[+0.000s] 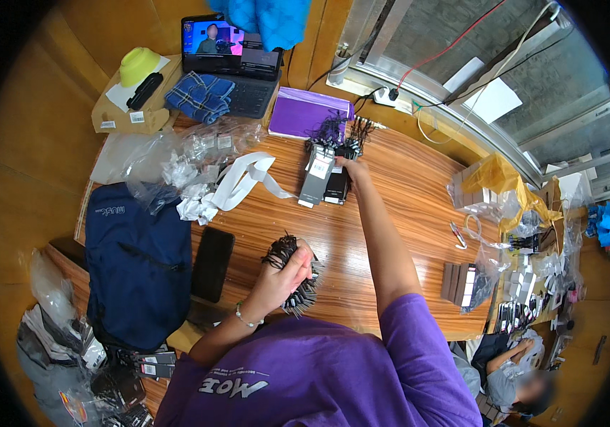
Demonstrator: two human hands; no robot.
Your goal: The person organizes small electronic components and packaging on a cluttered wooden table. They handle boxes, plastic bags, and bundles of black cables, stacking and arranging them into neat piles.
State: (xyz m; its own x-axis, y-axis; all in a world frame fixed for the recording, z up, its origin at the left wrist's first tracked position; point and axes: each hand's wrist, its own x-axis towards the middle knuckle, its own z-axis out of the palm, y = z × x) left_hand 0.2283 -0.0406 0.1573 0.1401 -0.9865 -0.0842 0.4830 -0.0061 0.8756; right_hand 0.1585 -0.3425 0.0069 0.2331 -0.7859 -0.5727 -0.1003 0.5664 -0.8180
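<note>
Left hand (293, 274) clutches black strings (301, 297) near the tabletop's (422, 228) six-o'clock edge, right hand (354, 170) grips tags (336, 186) at twelve, bare wood at three.

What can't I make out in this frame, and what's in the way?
Head view, tag bundle: its count; the left hand covers part, and tags overlap.
Head view, right hand: whether its grip is closed; some fingers are hidden beneath the hand.
Head view, grey tag: label print too small.
Head view, bright blue cloth: cut off by the upper edge.
</note>
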